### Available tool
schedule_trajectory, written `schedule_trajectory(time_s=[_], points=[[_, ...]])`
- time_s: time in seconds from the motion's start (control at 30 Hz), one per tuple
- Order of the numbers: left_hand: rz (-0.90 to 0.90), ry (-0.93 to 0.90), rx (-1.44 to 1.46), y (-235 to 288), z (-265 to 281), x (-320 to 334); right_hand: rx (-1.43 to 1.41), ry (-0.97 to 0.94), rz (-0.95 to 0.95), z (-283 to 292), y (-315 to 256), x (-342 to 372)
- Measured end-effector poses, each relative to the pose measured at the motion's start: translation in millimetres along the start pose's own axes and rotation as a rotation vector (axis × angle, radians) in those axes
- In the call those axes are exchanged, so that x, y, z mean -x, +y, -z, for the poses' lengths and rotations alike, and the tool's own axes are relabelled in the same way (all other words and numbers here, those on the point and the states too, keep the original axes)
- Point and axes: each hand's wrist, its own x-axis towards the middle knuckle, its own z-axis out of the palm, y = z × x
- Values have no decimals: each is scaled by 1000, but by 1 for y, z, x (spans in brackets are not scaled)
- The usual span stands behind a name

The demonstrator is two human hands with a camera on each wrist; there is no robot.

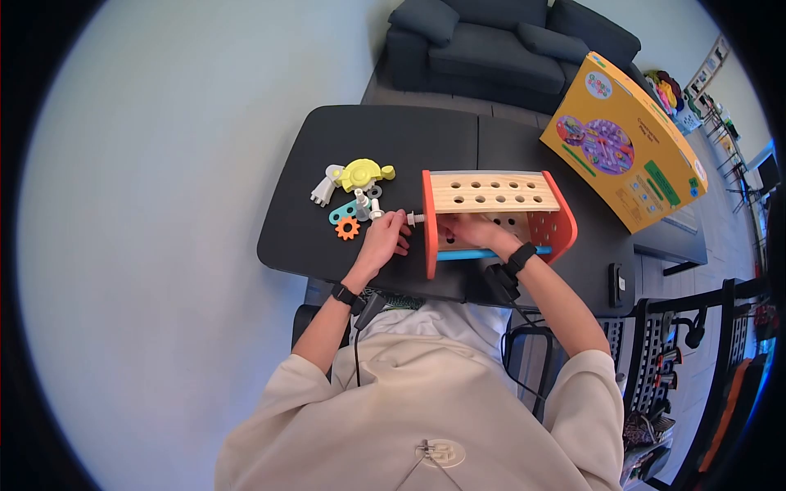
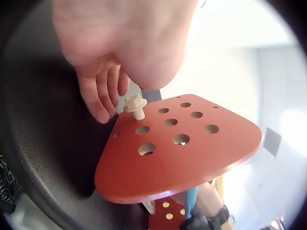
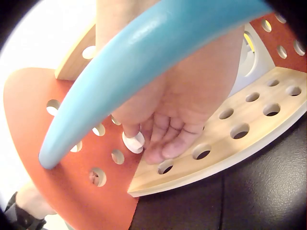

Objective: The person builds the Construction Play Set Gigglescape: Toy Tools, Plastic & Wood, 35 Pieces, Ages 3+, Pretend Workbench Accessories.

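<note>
At the left of the head view, on a black table (image 1: 327, 131), lay one grey claw-like piece (image 1: 326, 188), one teal strip (image 1: 339, 214), one orange gear (image 1: 347, 228) and one yellow piece (image 1: 361, 174). Right of them, near the centre, was the person's left hand (image 1: 383, 243), fingers loosely bent, holding nothing, just beside one pale bolt (image 2: 136, 105). The bolt stood in the left of two red end panels (image 2: 177, 153) of a wooden toy frame; eight other large round holes showed in that panel. In the head view the bolt's long axis ran across the picture, head to the left, shank pointing right. Inside the frame, right of centre, the right hand (image 1: 471, 231) pinched one white nut (image 3: 133, 142) between thumb and bent fingers, its gap nearly closed, against the panel's inner face. One blue bar (image 1: 467, 255) crossed the frame's near side, below ten holes in the top wooden board (image 1: 491, 192). One yellow box (image 1: 630, 139) stood at upper right.
</note>
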Motion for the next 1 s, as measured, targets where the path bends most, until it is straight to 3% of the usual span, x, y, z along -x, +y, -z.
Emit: schedule_trajectory(time_s=[0.23,0.3,0.4,0.53,0.6,0.83,0.9,1.0], points=[[-12,-46,-15,3,-1,-2,59,-9,-17,0,-14,9],[-179,-62,0,2,-2,3,60,-16,10,-2,-12,11],[-268,-56,44,0,-3,6,129,41,59,-1,-1,8],[-116,33,142,5,-1,6,337,91,88,-1,5,10],[24,-39,-55,9,3,4,390,125,116,-2,1,14],[-4,-81,-110,5,0,2,592,232,299,1,-17,24],[-162,-78,-41,4,-1,7,625,254,337,-1,-18,26],[-127,-93,75,16,-2,17,641,305,403,-1,-18,25]])
